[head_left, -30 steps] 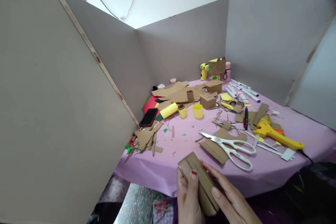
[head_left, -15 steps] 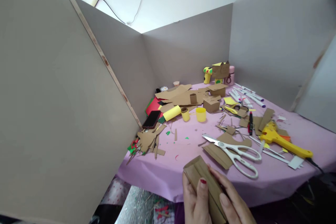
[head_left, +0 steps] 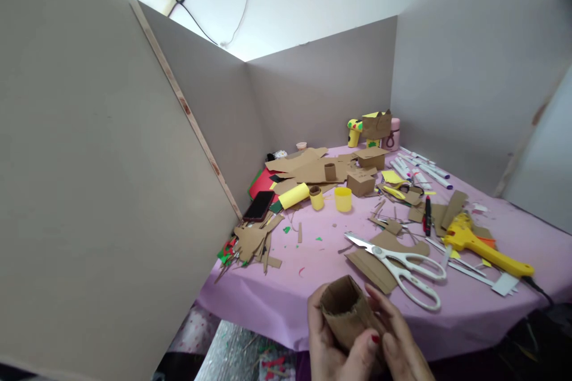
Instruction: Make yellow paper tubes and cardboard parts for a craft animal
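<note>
Bright, diffuse light; white plain wall (head_left: pixel 313 0) washed out above purple cloth-covered table (head_left: pixel 326 257); soft shadows on it, dim beneath; wide-angle stretch; dark smudge far above its right end.

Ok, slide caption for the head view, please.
Left hand and right hand hold an open cardboard tube before a pink cloth strewn with cardboard scraps, scissors and a yellow glue gun.

1. At near edge of table (head_left: pixel 263 300): cardboard tube (head_left: pixel 344 322), between both hands (head_left: pixel 328 354).
2. Behind and right of cardboard tube: scissors (head_left: pixel 379 251), lying across cardboard scraps (head_left: pixel 370 269).
3. Right of scissors: glue gun (head_left: pixel 485 248), with pen (head_left: pixel 428 214) to its left.
4. At centre, left to right: paper roll (head_left: pixel 294 195), small sleeve (head_left: pixel 317 199), ring (head_left: pixel 343 200).
5. At left edge: phone (head_left: pixel 259 206), behind scrap pile (head_left: pixel 251 239).
6. Behind centre: flat sheets (head_left: pixel 301 169), with boxes (head_left: pixel 361 183) to right.
7. At rear right: bottle (head_left: pixel 394 136), with markers (head_left: pixel 422 165) in front and to right.
</note>
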Motion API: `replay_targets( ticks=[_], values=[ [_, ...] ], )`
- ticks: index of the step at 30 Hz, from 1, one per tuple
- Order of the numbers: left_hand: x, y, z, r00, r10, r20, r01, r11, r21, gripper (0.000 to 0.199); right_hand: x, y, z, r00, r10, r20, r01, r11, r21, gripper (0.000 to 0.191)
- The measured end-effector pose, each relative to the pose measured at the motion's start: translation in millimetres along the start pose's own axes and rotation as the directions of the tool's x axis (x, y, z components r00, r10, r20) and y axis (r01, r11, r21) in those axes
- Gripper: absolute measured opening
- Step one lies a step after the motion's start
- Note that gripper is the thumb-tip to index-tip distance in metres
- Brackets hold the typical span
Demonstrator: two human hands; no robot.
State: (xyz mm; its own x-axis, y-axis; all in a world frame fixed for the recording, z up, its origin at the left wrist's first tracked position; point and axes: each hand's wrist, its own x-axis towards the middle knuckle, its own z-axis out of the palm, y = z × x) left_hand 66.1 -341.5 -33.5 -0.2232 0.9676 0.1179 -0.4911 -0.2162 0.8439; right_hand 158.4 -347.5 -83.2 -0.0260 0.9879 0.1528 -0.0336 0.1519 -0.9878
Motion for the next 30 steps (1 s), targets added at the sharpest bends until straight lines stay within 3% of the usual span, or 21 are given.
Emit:
replay_targets(
  ticks=[4, 8, 11, 13, 16, 20, 25, 30],
  values=[
    [-1, -13, -4.3, 0.967, 0.250, -0.057, -0.240, 0.960, 0.144, 0.043, 3, -7, -8, 1.000, 0.016, -0.019, -0.016, 1.000, 0.007, 0.046],
    [9, -18, -12.7, 0.920, 0.390, -0.036, -0.354, 0.867, 0.351, 0.043, 12, -21, -23, 0.987, -0.156, -0.035, 0.152, 0.983, -0.099, 0.044],
    [29, -18, -21.8, 0.937, 0.327, 0.120, -0.346, 0.838, 0.421, 0.045, 27, -33, -32, 0.948, -0.307, 0.080, 0.317, 0.918, -0.237, 0.047],
    [47, -21, -28.0, 0.924, 0.236, 0.301, -0.355, 0.821, 0.446, 0.052, 40, -40, -34, 0.922, -0.348, 0.169, 0.386, 0.859, -0.336, 0.050],
    [77, -30, -34.5, 0.939, 0.095, 0.330, -0.253, 0.841, 0.479, 0.060, 62, -48, -32, 0.923, -0.310, 0.229, 0.382, 0.808, -0.449, 0.052],
    [112, -41, -36.6, 0.945, 0.093, 0.313, -0.261, 0.789, 0.555, 0.063, 98, -50, -32, 0.907, -0.286, 0.310, 0.416, 0.722, -0.553, 0.043],
    [136, -41, -36.6, 0.951, 0.110, 0.290, -0.268, 0.761, 0.591, 0.038, 170, -47, -54, 0.937, -0.310, 0.163, 0.331, 0.636, -0.697, 0.037],
    [138, -41, -39.8, 0.968, 0.059, 0.246, -0.200, 0.770, 0.606, 0.040, 241, -40, -60, 0.940, -0.308, 0.143, 0.298, 0.546, -0.783, 0.031]
  ],
)
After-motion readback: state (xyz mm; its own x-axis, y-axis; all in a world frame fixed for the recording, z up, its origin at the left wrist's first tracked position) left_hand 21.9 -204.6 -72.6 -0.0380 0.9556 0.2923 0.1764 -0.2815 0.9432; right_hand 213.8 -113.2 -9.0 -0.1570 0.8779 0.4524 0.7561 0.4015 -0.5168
